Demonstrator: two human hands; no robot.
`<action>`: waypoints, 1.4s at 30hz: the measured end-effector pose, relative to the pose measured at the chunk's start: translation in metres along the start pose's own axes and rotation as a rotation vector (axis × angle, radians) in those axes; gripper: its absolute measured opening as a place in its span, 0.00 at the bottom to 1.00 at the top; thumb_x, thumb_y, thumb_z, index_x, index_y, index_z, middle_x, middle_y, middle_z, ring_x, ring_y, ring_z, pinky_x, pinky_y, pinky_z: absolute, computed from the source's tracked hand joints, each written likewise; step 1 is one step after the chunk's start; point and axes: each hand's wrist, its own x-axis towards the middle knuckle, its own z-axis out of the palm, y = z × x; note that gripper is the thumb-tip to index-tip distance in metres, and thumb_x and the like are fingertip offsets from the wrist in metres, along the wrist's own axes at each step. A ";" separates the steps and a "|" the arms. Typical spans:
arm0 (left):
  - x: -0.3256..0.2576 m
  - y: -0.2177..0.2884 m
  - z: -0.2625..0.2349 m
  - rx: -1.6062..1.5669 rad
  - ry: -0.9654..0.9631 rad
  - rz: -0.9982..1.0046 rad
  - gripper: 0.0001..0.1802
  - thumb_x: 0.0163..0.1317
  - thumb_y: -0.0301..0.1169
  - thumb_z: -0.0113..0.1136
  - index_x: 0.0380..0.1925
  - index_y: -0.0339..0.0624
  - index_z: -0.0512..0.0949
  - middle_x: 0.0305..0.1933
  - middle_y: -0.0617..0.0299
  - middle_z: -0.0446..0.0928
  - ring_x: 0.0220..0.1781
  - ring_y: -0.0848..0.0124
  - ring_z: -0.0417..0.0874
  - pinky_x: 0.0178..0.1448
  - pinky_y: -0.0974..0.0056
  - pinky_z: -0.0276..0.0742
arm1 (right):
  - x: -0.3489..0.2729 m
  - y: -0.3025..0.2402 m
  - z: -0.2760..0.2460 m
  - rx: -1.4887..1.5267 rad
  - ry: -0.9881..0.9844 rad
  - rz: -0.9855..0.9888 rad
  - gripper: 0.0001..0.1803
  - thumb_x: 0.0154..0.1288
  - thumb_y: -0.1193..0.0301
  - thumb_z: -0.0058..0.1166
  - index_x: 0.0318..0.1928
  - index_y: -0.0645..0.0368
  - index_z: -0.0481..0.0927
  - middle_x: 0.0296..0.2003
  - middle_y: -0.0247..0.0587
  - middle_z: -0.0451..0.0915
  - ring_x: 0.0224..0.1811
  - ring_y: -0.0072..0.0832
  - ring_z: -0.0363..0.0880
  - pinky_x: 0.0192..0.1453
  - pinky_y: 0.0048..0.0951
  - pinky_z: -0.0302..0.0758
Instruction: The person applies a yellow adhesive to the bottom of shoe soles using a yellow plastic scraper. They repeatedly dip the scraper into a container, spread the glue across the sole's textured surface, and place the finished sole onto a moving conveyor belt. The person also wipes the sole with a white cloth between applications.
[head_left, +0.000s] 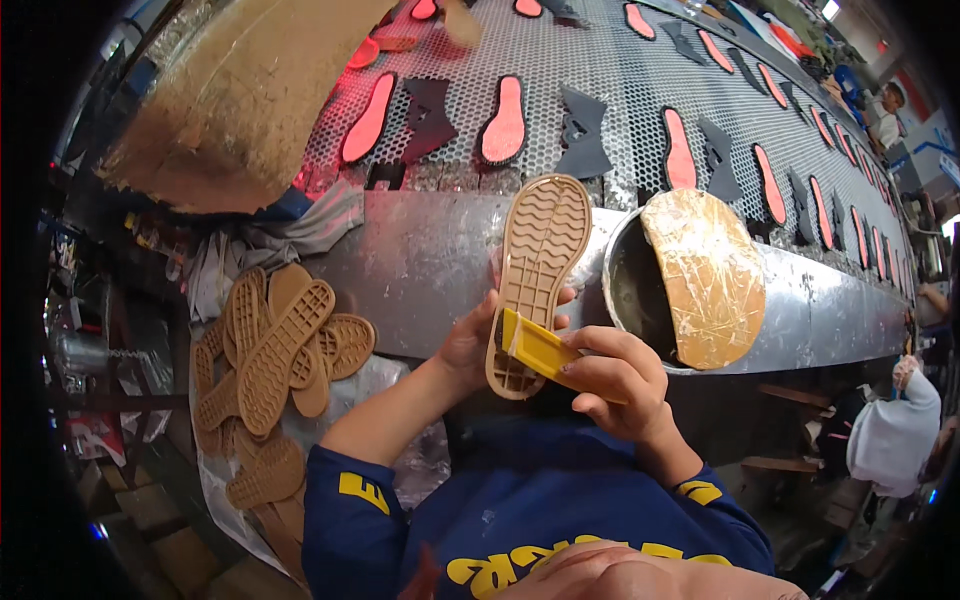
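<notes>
A tan rubber shoe sole stands nearly upright in front of me, its wavy, gridded tread facing me. My left hand grips it from behind and along its left edge, with fingertips showing on the right side. My right hand is closed on a yellow flat plastic tool with a dark edge. That tool lies across the lower part of the tread; whether the dark edge is bristles or a blade, I cannot tell. Right of the sole, a round metal pot is partly covered by a scratched, tape-wrapped board.
A pile of tan soles lies at left on a plastic-covered surface. Beyond the metal ledge, a perforated conveyor carries pink-faced soles and black shoe uppers. A large brown board overhangs the far left. Another person is at right.
</notes>
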 end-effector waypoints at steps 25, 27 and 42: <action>0.000 0.000 -0.006 -0.026 0.040 -0.097 0.41 0.64 0.58 0.50 0.67 0.42 0.57 0.62 0.46 0.68 0.60 0.61 0.75 0.57 0.53 0.79 | -0.005 -0.010 -0.005 0.530 -0.042 0.383 0.12 0.64 0.65 0.54 0.36 0.63 0.78 0.43 0.53 0.78 0.46 0.41 0.79 0.51 0.36 0.75; 0.000 -0.001 -0.008 -0.025 0.035 -0.098 0.42 0.64 0.58 0.50 0.68 0.41 0.56 0.63 0.44 0.67 0.60 0.60 0.76 0.57 0.52 0.79 | -0.008 -0.002 -0.004 0.631 -0.029 0.424 0.10 0.63 0.67 0.53 0.36 0.63 0.78 0.43 0.53 0.78 0.47 0.41 0.79 0.53 0.36 0.74; -0.003 0.000 -0.003 -0.085 0.010 -0.138 0.35 0.69 0.53 0.44 0.66 0.37 0.59 0.60 0.47 0.71 0.59 0.57 0.77 0.63 0.54 0.73 | -0.002 0.028 0.007 1.020 0.012 0.478 0.11 0.73 0.65 0.44 0.38 0.60 0.68 0.38 0.59 0.77 0.26 0.28 0.75 0.39 0.27 0.77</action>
